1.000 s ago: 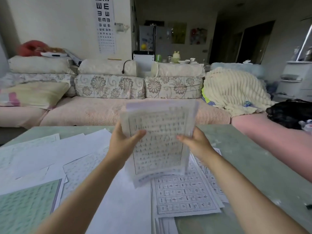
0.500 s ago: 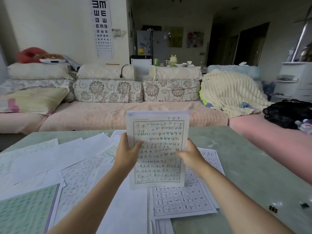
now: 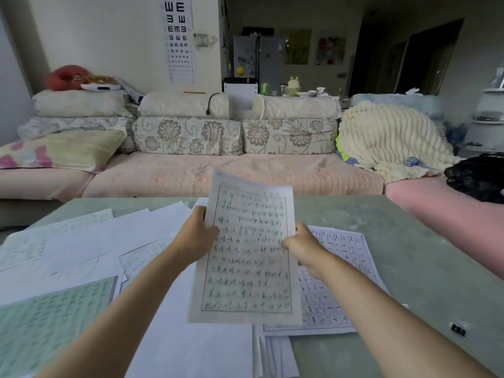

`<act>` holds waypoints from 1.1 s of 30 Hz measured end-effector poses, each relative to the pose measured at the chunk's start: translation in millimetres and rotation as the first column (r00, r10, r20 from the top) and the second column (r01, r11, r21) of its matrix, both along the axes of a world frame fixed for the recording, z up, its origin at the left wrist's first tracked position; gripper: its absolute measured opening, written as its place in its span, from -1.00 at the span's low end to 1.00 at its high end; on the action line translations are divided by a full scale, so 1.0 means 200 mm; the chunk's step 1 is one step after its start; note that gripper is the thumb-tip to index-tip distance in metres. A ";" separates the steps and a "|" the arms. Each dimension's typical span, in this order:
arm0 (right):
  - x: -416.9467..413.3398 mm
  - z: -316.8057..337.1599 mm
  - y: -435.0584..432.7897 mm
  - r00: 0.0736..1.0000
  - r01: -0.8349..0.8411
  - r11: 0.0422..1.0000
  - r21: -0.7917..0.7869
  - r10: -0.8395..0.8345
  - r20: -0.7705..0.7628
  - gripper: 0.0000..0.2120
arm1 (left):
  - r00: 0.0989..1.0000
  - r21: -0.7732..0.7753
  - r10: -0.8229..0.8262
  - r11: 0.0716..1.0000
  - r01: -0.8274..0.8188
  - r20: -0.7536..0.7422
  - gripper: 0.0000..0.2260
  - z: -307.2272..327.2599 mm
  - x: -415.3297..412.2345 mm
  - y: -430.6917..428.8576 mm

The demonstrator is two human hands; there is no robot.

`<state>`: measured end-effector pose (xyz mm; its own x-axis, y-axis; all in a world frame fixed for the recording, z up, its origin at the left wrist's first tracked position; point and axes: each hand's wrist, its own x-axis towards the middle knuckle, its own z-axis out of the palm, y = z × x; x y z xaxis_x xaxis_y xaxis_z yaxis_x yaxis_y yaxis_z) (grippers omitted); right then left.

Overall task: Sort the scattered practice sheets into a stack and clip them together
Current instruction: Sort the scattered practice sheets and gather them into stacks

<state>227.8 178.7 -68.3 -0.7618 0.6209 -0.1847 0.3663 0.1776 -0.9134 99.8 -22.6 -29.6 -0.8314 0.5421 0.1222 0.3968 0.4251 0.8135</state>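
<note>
This is a home living room. A long pink-covered sofa with floral-patterned back cushions and a cream ribbed blanket faces a pale green stone-look table. A paper eye chart hangs on the white wall, and a grey fridge dotted with magnets stands in the dim room behind.

A: Which surface carries the papers?
B: A pale green table.
A: What lies on it?
B: Left of the left hand, overlapping white sheets and a green-grid sheet. Beneath the right hand, a printed sheet. Further right, a small dark object, blurred.
</note>
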 end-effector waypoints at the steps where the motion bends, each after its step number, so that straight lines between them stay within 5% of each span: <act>1: -0.04 -0.06 -0.03 0.996 -0.029 0.999 -0.028 0.031 0.081 -0.40 | 1.000 -0.083 0.016 0.996 -0.016 0.001 -0.79 -0.03 -0.02 -0.04; 8: -0.25 -0.29 -0.31 0.949 -0.192 0.980 -0.047 0.197 0.246 -0.29 | 0.986 -0.452 0.161 0.878 -0.157 -0.029 -0.64 -0.28 -0.15 -0.32; 12: -0.26 -0.33 -0.43 0.882 -0.318 0.935 0.157 0.230 0.412 -0.85 | 0.995 -0.659 0.086 0.746 -0.103 -0.057 -0.53 -0.41 -0.17 -0.41; 18: -0.17 -0.22 -0.40 0.878 -0.385 0.848 0.366 0.213 0.429 -0.95 | 0.986 -0.709 0.059 0.689 -0.151 -0.154 -0.42 -0.41 -0.15 -0.34; 22: -0.05 -0.12 -0.19 0.935 -0.238 0.866 0.440 0.080 0.346 -0.61 | 0.961 -0.575 -0.002 0.802 -0.163 -0.275 -0.41 -0.35 -0.07 -0.18; 26: 0.09 -0.14 0.08 0.935 -0.046 0.850 0.525 -0.149 0.323 -0.55 | 0.926 -0.445 -0.200 0.894 0.039 -0.321 -0.48 -0.36 0.04 0.04; 33: 0.23 -0.24 0.34 0.835 0.168 0.909 0.382 -0.337 0.435 -0.52 | 0.774 -0.681 -0.559 0.693 0.238 -0.298 -0.32 -0.53 0.22 0.38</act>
